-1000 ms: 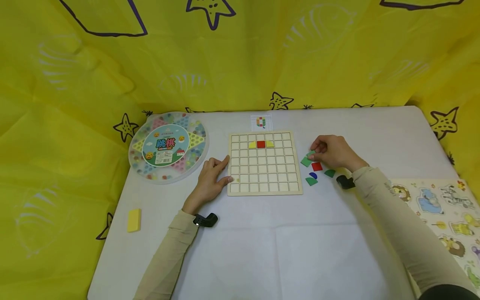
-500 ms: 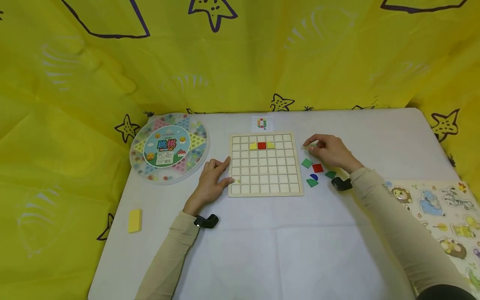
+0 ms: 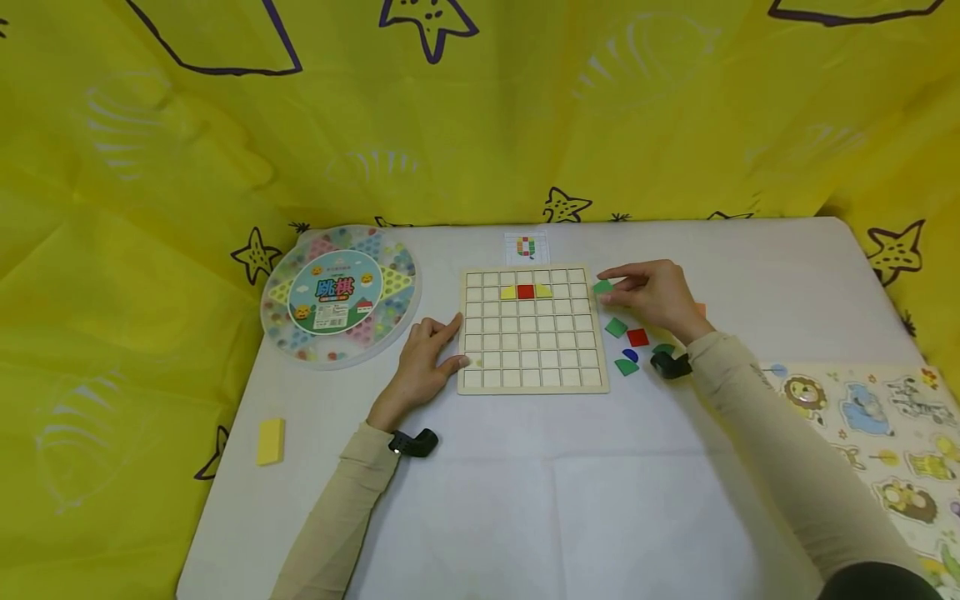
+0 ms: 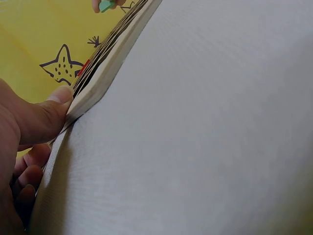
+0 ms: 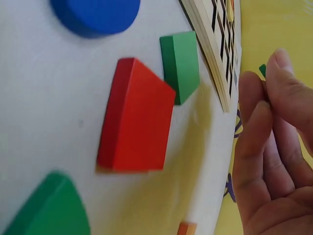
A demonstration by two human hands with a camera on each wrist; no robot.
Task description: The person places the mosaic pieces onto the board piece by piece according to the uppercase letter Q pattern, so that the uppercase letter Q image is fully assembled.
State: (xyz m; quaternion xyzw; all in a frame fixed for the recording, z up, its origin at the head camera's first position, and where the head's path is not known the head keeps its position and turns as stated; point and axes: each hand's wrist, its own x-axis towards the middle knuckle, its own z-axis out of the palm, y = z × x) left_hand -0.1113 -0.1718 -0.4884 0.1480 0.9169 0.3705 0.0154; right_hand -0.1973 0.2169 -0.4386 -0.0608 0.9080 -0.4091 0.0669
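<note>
A wooden grid board [image 3: 498, 355] lies on the white table with a red square [image 3: 526, 292] between two yellow pieces [image 3: 508, 293] in an upper row. My left hand [image 3: 423, 360] rests at the board's left edge, thumb and index finger spread; in the left wrist view the thumb [image 4: 46, 115] presses near its corner. Just beyond the board's right edge, my right hand [image 3: 658, 292] pinches a green block [image 3: 602, 287] between thumb and fingers. Below that hand lie a green block [image 3: 617, 327], a red block [image 5: 142, 122], a blue rounded block [image 5: 100, 14] and green curved-edged blocks [image 3: 627, 367].
Behind the board lies a small pattern card [image 3: 527, 247]. A round Chinese checkers box [image 3: 335, 292] is at the left, a yellow block [image 3: 271, 442] nearer the front. At the right lie an animal picture board [image 3: 862, 442] and an orange piece [image 3: 701, 309], partly hidden by the right hand.
My right hand has lifted a green block from the loose pieces and moved up and left toward the board. My left hand stays at the board's edge.
</note>
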